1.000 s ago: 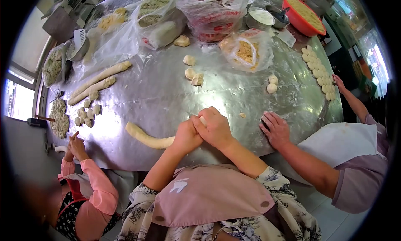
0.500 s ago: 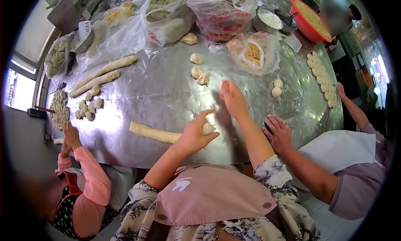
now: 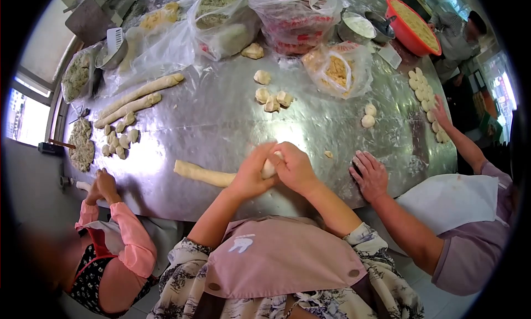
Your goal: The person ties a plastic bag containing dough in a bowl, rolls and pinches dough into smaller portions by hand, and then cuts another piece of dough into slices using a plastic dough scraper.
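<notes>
A pale dough rope (image 3: 203, 175) lies on the metal table, its right end at my left hand (image 3: 254, 174). Between my two hands is a light dough piece (image 3: 269, 167); the fingers of my left hand wrap its left side. My right hand (image 3: 296, 168) closes on the same piece from the right, fingertips touching my left hand. Beyond them is a cluster of small dough lumps (image 3: 271, 102), with a single lump (image 3: 262, 77) above. A tiny dough scrap (image 3: 328, 154) lies to the right of my hands.
Co-workers' hands are at the right (image 3: 371, 176), at the far-right dough rounds (image 3: 425, 92), and at the lower left (image 3: 103, 187). Filled plastic bags (image 3: 293, 20), a red basin (image 3: 410, 21) and a metal bowl (image 3: 357, 27) stand at the back. Two ropes (image 3: 133, 104) lie left.
My right hand went out toward the lumps and came back to my left hand. One more lump lies in the cluster. The far-right co-worker's hand has moved up along the rounds.
</notes>
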`<action>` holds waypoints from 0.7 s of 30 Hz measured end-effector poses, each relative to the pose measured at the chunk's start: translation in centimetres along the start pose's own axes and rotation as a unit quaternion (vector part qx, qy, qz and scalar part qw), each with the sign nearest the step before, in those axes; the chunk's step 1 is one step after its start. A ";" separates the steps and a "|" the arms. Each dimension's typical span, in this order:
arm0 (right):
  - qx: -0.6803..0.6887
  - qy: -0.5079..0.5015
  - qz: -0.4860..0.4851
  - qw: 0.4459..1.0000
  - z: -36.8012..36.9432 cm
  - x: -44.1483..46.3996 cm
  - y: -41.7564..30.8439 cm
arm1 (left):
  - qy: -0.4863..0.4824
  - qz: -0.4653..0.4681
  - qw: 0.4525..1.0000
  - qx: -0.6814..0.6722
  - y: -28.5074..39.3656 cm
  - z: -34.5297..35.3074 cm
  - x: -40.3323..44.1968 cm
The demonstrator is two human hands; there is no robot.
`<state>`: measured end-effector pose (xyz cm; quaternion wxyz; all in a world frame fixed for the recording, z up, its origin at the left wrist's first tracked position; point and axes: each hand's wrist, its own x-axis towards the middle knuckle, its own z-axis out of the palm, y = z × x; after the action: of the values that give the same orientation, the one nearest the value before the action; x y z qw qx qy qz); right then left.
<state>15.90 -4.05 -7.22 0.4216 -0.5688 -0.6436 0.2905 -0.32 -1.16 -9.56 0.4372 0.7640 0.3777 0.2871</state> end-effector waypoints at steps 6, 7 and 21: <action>-0.002 0.070 -0.075 0.995 -0.3 0.8 -1.5 | 0.022 -0.078 0.995 -0.050 0.5 0.8 0.1; -0.024 0.065 -0.078 0.995 -0.4 0.9 -1.6 | 0.014 -0.078 0.996 -0.030 0.5 0.9 0.3; -0.115 0.137 -0.043 0.983 0.7 2.1 2.2 | -0.061 -0.139 0.985 -0.085 3.5 -0.2 0.6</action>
<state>16.38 -1.49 -8.98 0.4497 -0.6195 -0.6330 0.1155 1.03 -1.70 -6.36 0.5584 0.6803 0.4269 0.2076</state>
